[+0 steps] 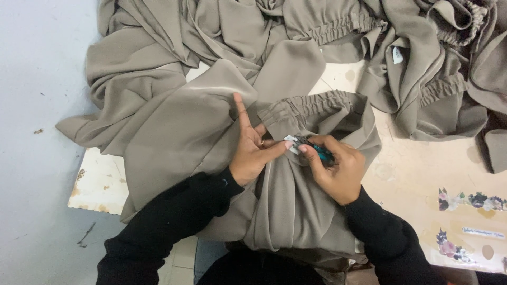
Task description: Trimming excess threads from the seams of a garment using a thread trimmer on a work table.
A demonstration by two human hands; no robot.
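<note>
left hand [252,150]: lies on the taupe garment [190,132], index finger stretched straight up over the cloth, thumb pointing right and pressing the small white label [291,143] against the fabric. Other fingers curled under, a ring shows on one of them.
right hand [338,169]: fingers pressed together around the thread snips [316,149], teal handle tucked in the fist, dark metal tip sticking out left toward the label. Tip looks touching or just beside the label; can't tell which.
garment: loose matte cloth, draped over the table edge and down toward the person's lap. Gathered elastic band [317,103] sits just above both hands.
label: at the seam just under the elastic band, between the two thumbs.
sleeves: both arms in black sleeves [174,211], coming in from the bottom of the view.
fabric pile [422,63]: more pieces of the same taupe cloth heaped along the top and right, several with gathered elastic edges; one shows a small white tag.
table [417,169]: cream top, worn and stained, flower stickers [470,200] near the right edge, chipped corner at the left.
floor [37,105]: pale grey-blue, left of the table.
</note>
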